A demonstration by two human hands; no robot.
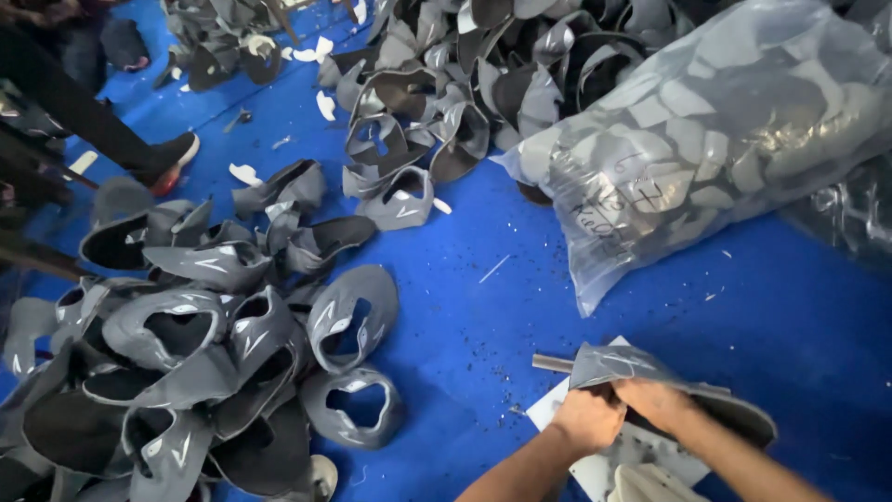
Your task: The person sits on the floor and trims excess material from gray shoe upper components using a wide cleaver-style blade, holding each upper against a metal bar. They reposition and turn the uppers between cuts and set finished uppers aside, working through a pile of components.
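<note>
Blue floor under both hands, left hand (587, 418) and right hand (656, 402) pinching a soft, light grey shoe upper (641, 367) by its edge, seemingly slipped over a metal rod (552, 363).

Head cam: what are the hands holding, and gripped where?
Both hands, left hand and right hand, grip one grey shoe upper along its near edge, over a metal bar and white sheet. Exact finger placement cannot be told.

A bright blue floor covering (483, 316) is stretching across the whole view, catching even light and showing dark specks and small white scraps. Toward its upper left corner, dark furniture legs (28, 251) are standing, and a person's dark shoe (172, 158) is resting on the blue there.
</note>
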